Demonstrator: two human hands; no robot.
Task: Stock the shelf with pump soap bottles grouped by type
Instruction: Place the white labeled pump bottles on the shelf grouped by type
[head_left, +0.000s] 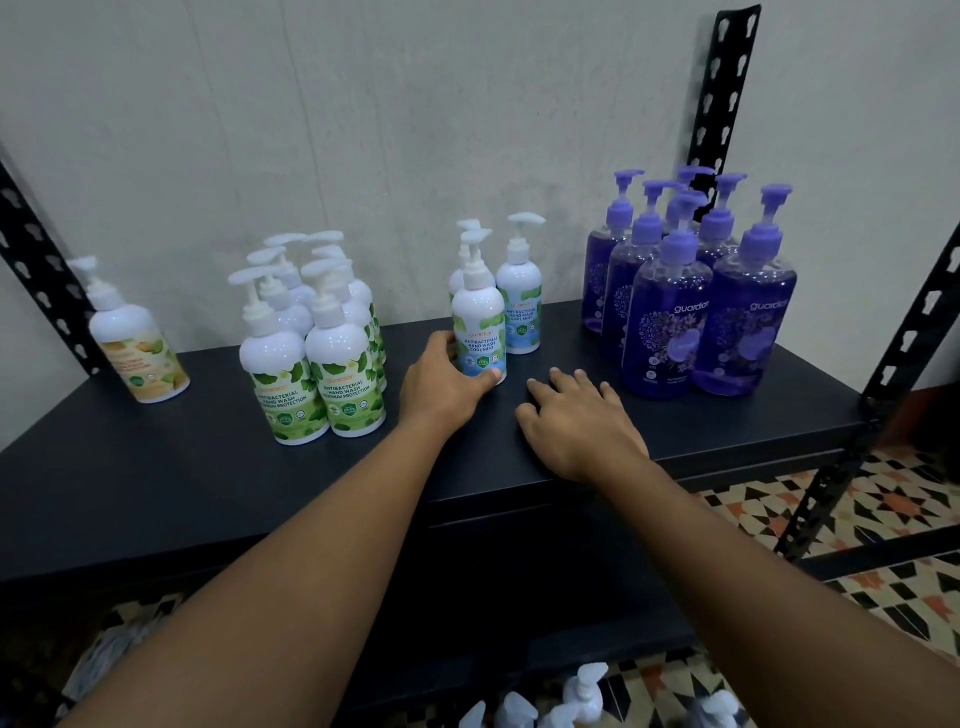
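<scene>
Several spare bottles (582, 696) sit low down, below the shelf (156, 493); the right hand (576, 421) lies flat on the shelf top, fingers straight, holding nothing; the left hand (441, 379) curls round the foot of the front mint bottle (479, 332), which stands just before the mint pair (519, 306); best, I'd say, to slide it back snug against them, upright, label forward, clear of the green group (317, 364) on the left and the purple group (696, 301) on the right; a yellow bottle (137, 343) stands alone far left.
</scene>
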